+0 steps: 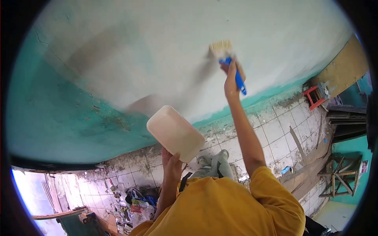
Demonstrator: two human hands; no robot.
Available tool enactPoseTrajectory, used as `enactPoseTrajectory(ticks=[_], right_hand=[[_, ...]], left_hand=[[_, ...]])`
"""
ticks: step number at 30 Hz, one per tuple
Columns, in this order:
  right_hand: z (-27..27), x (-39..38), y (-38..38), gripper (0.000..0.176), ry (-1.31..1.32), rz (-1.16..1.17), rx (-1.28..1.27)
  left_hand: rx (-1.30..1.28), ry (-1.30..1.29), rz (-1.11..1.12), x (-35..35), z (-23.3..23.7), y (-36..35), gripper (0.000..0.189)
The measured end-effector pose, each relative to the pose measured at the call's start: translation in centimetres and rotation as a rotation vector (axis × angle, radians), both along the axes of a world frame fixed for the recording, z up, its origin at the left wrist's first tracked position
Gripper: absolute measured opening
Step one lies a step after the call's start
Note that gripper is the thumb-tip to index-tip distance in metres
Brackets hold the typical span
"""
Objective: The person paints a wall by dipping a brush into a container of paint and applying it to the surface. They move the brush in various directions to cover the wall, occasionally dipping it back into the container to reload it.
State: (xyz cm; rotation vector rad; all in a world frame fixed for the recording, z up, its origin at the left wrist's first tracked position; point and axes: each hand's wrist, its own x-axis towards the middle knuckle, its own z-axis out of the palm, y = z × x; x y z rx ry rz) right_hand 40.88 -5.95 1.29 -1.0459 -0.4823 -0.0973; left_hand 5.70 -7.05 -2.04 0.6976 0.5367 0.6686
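Observation:
My right hand (233, 78) is wrapped round the blue handle of a paintbrush (221, 48), its pale bristles right at the wall. Whitish paint covers much of the wall (177, 47), while green shows at the left and along the bottom edge. Lower down, my left hand (172, 167) grips a shallow white plastic tub (176, 133) by its near end, thumb over the rim. The tub is tilted in front of my body, and its inside looks coated in a pale colour.
Dirty white tiles (271, 133) run along the wall's foot, under my feet. A heap of rubbish (138, 204) lies at lower left. To the right are a red stool (314, 98), a wooden stand (341, 175) and brown sheets (311, 173) on the floor.

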Motion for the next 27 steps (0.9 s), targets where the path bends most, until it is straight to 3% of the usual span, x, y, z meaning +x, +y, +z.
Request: enactPoseTrajectory(ticks=[5,6,9,12,15,18,21,22,25,27], right_hand=[[-16.9,-3.3,-0.3,0.036,0.147,-0.103,-0.188],[-16.7,-3.9,-0.5,0.035,0.137,-0.128,-0.238],[-13.0,-3.1,-0.5,0.035,0.054,-0.121,-0.365],[-1.3,-2.6,0.5,0.041,0.036,-0.082,-0.181],[6.6,-2.3,0.3,0.043,-0.138,-0.079,-0.046],[7.5,-2.0,0.6,0.044,-0.192,-0.065,0.051],[0.8,-2.0,0.6,0.044,-0.081,-0.117,-0.038],[-3.1,-1.9,0.1,0.044,0.005,-0.094,-0.186],[-14.5,-2.8,-1.1,0.035,0.119,-0.062,-0.242],[-16.5,-3.5,-1.4,0.035,0.153,-0.107,-0.329]], left_hand=[[-0.013,0.051,0.000,-1.1,-0.1,0.1,0.068],[0.001,0.026,0.001,-1.2,0.0,0.1,0.069],[0.012,0.001,0.018,-1.6,0.1,0.3,0.070],[-0.006,0.002,0.034,-2.0,-0.1,0.4,0.073],[-0.015,-0.016,0.045,-1.8,0.0,0.5,0.073],[-0.009,-0.011,0.044,-1.9,0.4,0.4,0.072],[0.000,-0.006,0.044,-2.3,0.1,0.5,0.072],[0.004,-0.014,0.046,-2.4,-0.1,0.6,0.071],[0.030,-0.048,0.034,-2.7,0.6,0.4,0.070],[0.020,-0.038,0.043,-3.1,0.3,0.6,0.070]])
